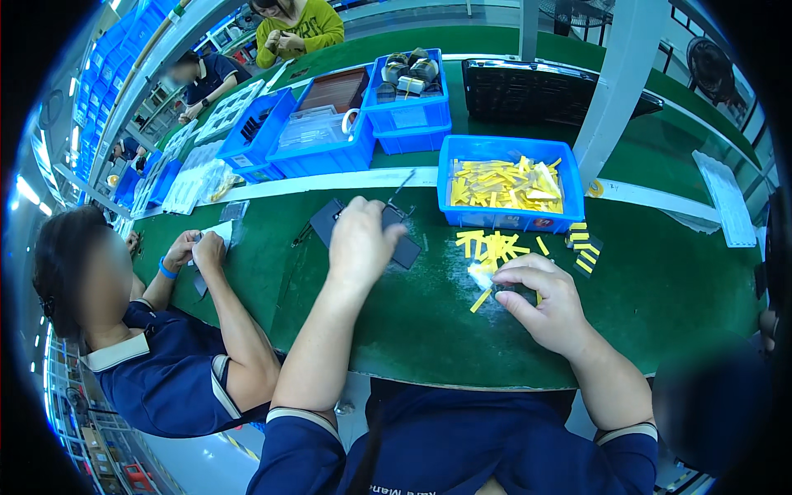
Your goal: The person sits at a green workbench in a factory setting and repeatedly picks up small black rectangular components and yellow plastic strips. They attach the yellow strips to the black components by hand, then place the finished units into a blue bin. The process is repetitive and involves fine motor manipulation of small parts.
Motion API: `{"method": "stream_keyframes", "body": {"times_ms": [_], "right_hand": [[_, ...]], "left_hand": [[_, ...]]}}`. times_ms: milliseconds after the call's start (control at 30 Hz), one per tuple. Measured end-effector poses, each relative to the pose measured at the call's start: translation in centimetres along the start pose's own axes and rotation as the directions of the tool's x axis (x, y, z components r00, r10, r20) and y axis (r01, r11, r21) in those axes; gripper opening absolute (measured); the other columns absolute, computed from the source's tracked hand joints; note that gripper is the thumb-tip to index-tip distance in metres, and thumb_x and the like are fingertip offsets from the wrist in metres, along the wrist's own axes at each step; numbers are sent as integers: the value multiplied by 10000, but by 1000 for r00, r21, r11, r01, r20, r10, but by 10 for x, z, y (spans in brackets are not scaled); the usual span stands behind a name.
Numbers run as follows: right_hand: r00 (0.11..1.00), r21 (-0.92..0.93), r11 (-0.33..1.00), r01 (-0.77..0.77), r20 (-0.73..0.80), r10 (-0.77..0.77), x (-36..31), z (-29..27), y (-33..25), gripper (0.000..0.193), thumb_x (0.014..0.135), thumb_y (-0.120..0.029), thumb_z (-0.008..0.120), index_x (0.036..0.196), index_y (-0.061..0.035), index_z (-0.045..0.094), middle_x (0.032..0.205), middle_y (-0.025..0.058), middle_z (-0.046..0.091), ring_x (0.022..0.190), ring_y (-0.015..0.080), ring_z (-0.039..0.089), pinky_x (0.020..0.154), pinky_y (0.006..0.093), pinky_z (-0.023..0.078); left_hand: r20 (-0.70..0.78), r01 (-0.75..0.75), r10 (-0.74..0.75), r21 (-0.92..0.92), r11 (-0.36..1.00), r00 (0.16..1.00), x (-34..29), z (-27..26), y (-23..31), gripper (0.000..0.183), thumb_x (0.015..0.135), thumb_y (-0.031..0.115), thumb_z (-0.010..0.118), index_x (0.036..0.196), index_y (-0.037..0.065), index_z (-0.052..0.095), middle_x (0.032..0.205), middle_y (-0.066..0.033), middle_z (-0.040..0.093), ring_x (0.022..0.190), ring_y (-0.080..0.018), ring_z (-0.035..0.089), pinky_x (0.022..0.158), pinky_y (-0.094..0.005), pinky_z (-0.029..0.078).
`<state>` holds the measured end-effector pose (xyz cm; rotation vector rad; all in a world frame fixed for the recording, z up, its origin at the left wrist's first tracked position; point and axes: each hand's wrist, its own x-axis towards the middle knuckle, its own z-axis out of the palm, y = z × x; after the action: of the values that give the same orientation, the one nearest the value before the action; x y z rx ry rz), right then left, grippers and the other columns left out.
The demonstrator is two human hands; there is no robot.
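My left hand (361,241) is over dark flat rectangular pieces (403,252) on the green table. Its thumb stands apart from the bent fingers, whose tips are partly hidden; I see nothing held in it. Thin dark strips (399,213) lie just past its thumb. To the right, my right hand (540,304) has thumb and fingertips drawn together around something small that I cannot make out. Beside those fingertips lie a whitish clear piece (481,275) and a loose pile of yellow strips (488,245). One yellow strip (480,301) lies nearer me.
A blue bin (511,218) of yellow strips stands behind the pile; a dark card with yellow strips (586,254) lies to its right. More blue bins (326,157) and a grey post (615,91) stand farther back. A co-worker (177,346) works close on my left.
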<state>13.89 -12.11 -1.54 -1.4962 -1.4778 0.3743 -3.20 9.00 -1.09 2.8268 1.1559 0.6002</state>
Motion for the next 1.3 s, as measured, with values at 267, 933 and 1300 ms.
{"method": "stream_keyframes", "body": {"times_ms": [267,933,1300], "right_hand": [[898,-242,946,216,-331,-290,5,-2,-6,229,684,19,675,910,-14,650,931,113,619,829,266,598,736,356,475],[902,-697,694,184,-161,-401,0,3,-10,186,659,-63,669,829,-1,625,699,79,534,737,232,566,870,426,448],[920,452,825,-339,-22,390,3,-7,4,80,805,-37,655,831,34,678,798,94,658,716,142,611,682,264,491]], "left_hand": [[79,52,30,-852,521,996,-18,-31,50,192,860,114,610,992,-19,574,749,-86,643,669,-91,591,605,-261,476],[205,13,283,-830,558,937,-44,3,95,229,857,111,615,1028,-21,536,675,-65,609,544,-102,543,511,-269,441],[166,-42,329,-839,543,930,-38,-2,81,180,851,113,618,971,-5,553,687,-63,614,588,-109,568,549,-257,443]]}}
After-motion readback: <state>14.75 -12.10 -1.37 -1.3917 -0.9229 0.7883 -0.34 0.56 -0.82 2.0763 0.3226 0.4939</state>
